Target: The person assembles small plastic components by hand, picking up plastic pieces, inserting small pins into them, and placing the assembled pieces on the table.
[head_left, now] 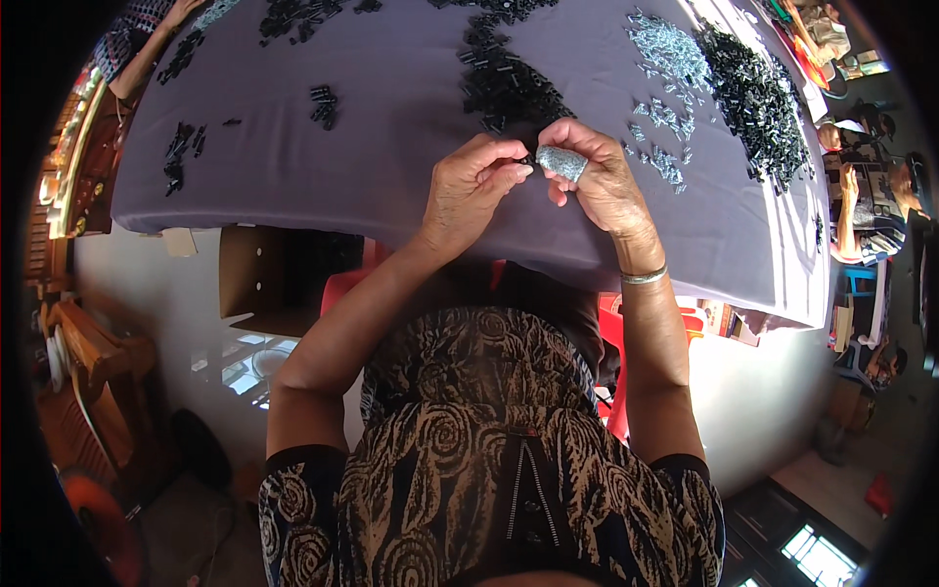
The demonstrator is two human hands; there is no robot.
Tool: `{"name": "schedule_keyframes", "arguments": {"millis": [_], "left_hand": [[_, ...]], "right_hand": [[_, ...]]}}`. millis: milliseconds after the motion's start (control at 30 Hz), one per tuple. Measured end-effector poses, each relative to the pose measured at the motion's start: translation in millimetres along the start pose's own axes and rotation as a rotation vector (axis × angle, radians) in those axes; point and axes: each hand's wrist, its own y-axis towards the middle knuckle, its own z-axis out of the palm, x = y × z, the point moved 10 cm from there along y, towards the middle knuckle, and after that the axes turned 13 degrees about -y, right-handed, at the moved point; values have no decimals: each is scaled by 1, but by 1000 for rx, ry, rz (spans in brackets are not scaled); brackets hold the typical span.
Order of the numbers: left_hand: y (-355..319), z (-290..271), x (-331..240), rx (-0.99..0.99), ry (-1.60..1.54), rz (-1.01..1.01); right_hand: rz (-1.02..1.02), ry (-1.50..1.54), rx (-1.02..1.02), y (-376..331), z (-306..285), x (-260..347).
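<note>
Head view: left hand (466,194) pinches a small black piece (529,160). Right hand (608,188), at its three o'clock, clasps a speckled grey rounded lump (563,164).

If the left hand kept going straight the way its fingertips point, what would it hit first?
Probably the grey speckled object in the right hand: the left hand, pinching a small dark piece, points at it almost end-on. Whether they already touch is unclear.
</note>
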Motion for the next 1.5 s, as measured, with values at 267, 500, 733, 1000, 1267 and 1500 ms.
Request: {"name": "schedule_keyframes", "arguments": {"millis": [267, 500, 733, 1000, 1267, 1500], "left_hand": [[0, 1, -1, -7, 16, 2], [0, 0, -4, -17, -25, 4], [-5, -36, -19, -345, -1, 101], [2, -66, -24, -409, 108, 81], [3, -71, -18, -429, 50, 110], [1, -71, -17, -443, 42, 94]], "right_hand": [[6, 164, 10, 3, 8, -2], [78, 476, -154, 0, -16, -14], [-1, -77, -460, -11, -69, -2], [-183, -674, -308, -4, -36, 16], [-217, -736, -404, 1, -16, 37], [-332, -927, -333, 26, 10, 49]]}}
